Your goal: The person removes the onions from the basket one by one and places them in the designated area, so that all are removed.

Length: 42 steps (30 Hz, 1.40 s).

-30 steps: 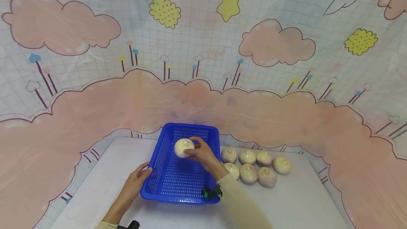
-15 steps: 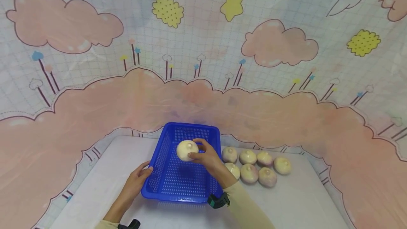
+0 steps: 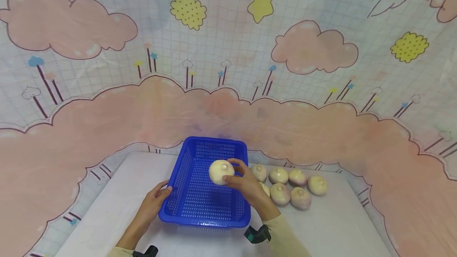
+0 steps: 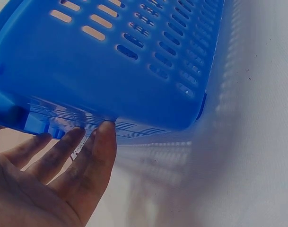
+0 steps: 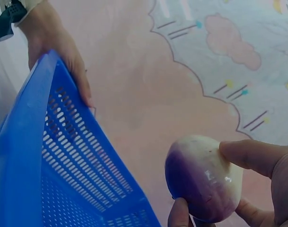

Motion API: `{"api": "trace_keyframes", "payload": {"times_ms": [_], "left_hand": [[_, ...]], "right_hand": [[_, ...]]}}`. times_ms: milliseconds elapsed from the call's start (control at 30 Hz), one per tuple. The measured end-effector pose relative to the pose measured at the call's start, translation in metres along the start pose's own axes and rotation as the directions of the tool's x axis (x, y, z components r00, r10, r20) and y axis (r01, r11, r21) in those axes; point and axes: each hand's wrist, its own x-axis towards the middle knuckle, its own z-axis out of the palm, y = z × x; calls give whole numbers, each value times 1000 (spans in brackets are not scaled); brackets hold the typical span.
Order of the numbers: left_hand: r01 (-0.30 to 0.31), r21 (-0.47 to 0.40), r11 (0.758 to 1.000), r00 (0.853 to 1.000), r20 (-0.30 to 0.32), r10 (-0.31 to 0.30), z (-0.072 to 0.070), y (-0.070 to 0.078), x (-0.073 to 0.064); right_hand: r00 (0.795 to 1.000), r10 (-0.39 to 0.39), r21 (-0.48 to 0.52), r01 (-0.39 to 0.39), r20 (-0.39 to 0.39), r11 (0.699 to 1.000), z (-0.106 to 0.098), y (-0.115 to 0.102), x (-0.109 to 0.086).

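Observation:
My right hand [image 3: 248, 181] holds a cream and purple turnip [image 3: 221, 172] above the blue plastic basket [image 3: 203, 223], toward its right side. In the right wrist view, the turnip [image 5: 205, 179] has thumb and fingers around it and touches nothing else. Its purple half faces down and left there. My left hand [image 3: 152, 203] grips the basket's left rim, thumb on top. From the left wrist view, the fingers [image 4: 99, 165] lie against the outside of the basket wall [image 4: 110, 71]. No other turnip shows inside the basket.
Several more turnips [image 3: 280, 193] sit in two rough rows on the white table [image 3: 332, 225], just right of the basket. One is partly hidden behind my right hand. A curtain printed with clouds and stars [image 3: 214, 118] hangs behind the table.
My right hand has carried the turnip to the right and slightly nearer to me, still over the basket. My left hand and the basket have stayed in place.

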Motion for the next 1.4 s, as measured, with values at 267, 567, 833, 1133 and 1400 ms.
{"api": "trace_keyframes", "payload": {"times_ms": [267, 567, 833, 1133, 1400], "left_hand": [[16, -10, 1000, 1000, 17, -16, 2, -1, -1], [-12, -11, 1000, 1000, 0, 12, 2, -1, -1], [-12, -9, 1000, 1000, 3, 12, 2, 0, 0], [-24, -1, 1000, 1000, 1, 24, 1, 2, 0], [-9, 0, 1000, 1000, 3, 9, 0, 1, 0]], "right_hand": [[998, -8, -14, 7, -57, 1000, -19, -3, -18], [991, -28, 11, 30, -128, 1000, -46, -7, -33], [987, -26, 1, 27, -156, 1000, -64, -3, -44], [975, -3, -7, 1, -224, 1000, -77, 8, -56], [958, 13, -32, -23, -287, 999, -87, 17, -64]]}}
